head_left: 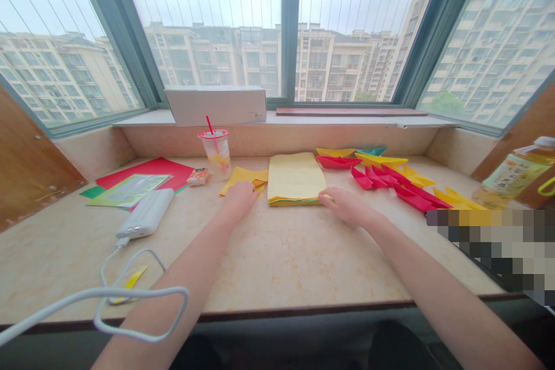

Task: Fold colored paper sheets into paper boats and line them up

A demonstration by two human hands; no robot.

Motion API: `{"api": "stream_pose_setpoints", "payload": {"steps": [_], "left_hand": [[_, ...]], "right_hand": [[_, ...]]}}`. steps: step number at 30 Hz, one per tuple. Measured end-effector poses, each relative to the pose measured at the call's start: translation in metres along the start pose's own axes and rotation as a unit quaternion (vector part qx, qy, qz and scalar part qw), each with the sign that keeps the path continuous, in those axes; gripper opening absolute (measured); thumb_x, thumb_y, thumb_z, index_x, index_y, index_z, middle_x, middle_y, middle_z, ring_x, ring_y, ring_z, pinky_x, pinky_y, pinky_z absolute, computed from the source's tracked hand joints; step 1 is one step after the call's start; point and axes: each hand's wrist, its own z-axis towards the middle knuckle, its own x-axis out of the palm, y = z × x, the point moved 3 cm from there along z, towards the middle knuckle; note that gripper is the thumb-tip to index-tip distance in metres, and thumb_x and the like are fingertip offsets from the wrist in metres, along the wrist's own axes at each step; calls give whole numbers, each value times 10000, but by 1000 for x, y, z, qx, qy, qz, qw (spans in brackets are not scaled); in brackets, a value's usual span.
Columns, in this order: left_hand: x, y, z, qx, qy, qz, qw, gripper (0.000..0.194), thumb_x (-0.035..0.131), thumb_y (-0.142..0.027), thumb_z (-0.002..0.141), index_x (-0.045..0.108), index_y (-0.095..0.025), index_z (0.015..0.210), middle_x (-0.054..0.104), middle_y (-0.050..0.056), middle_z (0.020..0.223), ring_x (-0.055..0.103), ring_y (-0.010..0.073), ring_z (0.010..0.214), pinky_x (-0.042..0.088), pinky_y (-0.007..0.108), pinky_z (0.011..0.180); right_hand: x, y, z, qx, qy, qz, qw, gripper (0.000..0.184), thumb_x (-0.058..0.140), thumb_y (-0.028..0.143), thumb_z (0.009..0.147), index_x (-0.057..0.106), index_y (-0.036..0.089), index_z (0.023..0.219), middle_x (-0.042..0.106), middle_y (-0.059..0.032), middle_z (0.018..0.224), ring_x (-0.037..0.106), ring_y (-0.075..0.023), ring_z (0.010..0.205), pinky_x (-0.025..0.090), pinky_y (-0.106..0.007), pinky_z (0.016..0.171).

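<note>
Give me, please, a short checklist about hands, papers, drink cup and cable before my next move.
1. Left hand at the folded yellow paper: ok.
2. Right hand at the paper stack's near right corner: ok.
3. Paper stack flat on the table: ok.
4. Fingers' hold firm: cannot tell.
5. Drink cup upright: ok.
6. White cable free of the left forearm: cannot tell; they overlap in view.

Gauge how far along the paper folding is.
Looks done: folded boats at right, red, yellow and teal.
In hand: left hand at a creased yellow paper, right hand at the paper stack.
Probably left: that stack and the flat red sheet; planned total unclear.
</note>
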Motion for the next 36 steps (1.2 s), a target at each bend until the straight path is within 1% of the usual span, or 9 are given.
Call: {"api": "stream_pose_setpoints", "payload": {"steps": [3, 7, 15, 18, 22, 27, 29, 33, 36], "left_hand": [[-2, -2, 0, -8, -3, 8, 1000, 308, 499, -354, 904, 747, -178, 854, 748, 122, 930, 685, 235, 871, 487, 289, 730], [-5, -5, 0, -10, -9, 25, 1000, 274, 511, -312, 905, 742, -167, 883, 747, 135, 951, 686, 250, 909, 486, 304, 764], [-6, -13, -2, -5, -44, 58, 997, 290, 447, -161, 904, 730, -109, 943, 734, 196, 919, 690, 300, 918, 469, 380, 812], [-13, -13, -6, -9, -72, 64, 995, 324, 408, -130, 904, 728, -91, 935, 728, 203, 910, 684, 308, 913, 458, 395, 813], [-32, -12, -13, -21, -112, 69, 991, 368, 357, -122, 918, 722, -85, 946, 719, 195, 927, 670, 299, 909, 437, 402, 835], [-51, -14, -22, -10, -179, 62, 982, 339, 382, -145, 925, 716, -100, 897, 705, 164, 914, 647, 291, 892, 397, 420, 882], [-57, -16, -25, 4, -211, 50, 976, 328, 391, -143, 925, 713, -110, 870, 700, 153, 900, 639, 288, 885, 386, 428, 893], [-68, -23, -34, 24, -260, 30, 965, 318, 392, -168, 945, 698, -128, 868, 705, 133, 945, 624, 280, 905, 381, 422, 904], [-73, -28, -39, 34, -290, 21, 956, 328, 374, -191, 966, 689, -142, 890, 711, 120, 999, 619, 274, 930, 376, 417, 921]], "right_hand": [[7, -2, 3, 14, -2, -33, 999, 334, 390, 374, 990, 674, 211, 1057, 709, -105, 1109, 614, -256, 1068, 439, -359, 916], [13, -4, 5, 24, 3, -45, 999, 304, 401, 375, 986, 655, 230, 1068, 685, -99, 1159, 586, -269, 1092, 405, -398, 954], [13, -3, 6, 44, -5, -40, 998, 343, 380, 424, 992, 620, 198, 1088, 668, -118, 1174, 558, -270, 1152, 337, -451, 1026], [14, -5, 8, 48, -10, -35, 998, 315, 431, 427, 971, 619, 195, 1071, 664, -117, 1172, 562, -262, 1150, 341, -431, 1032], [15, -7, 11, 49, -13, -31, 998, 302, 515, 437, 923, 623, 189, 1058, 665, -120, 1145, 581, -266, 1111, 369, -421, 1010], [15, -5, 12, 37, -9, -22, 999, 271, 539, 428, 906, 618, 210, 1046, 658, -106, 1164, 567, -267, 1152, 287, -488, 1087], [17, -2, 12, 27, -1, -15, 1000, 267, 537, 429, 908, 615, 218, 1053, 652, -106, 1187, 533, -282, 1210, 258, -520, 1103], [19, 8, 11, 14, 24, -7, 1000, 262, 525, 431, 919, 610, 233, 1068, 630, -102, 1249, 379, -320, 1374, 180, -592, 1123], [19, 17, 8, -2, 40, -11, 999, 258, 514, 427, 931, 616, 238, 1072, 616, -100, 1275, 315, -319, 1417, 145, -605, 1131]]}}
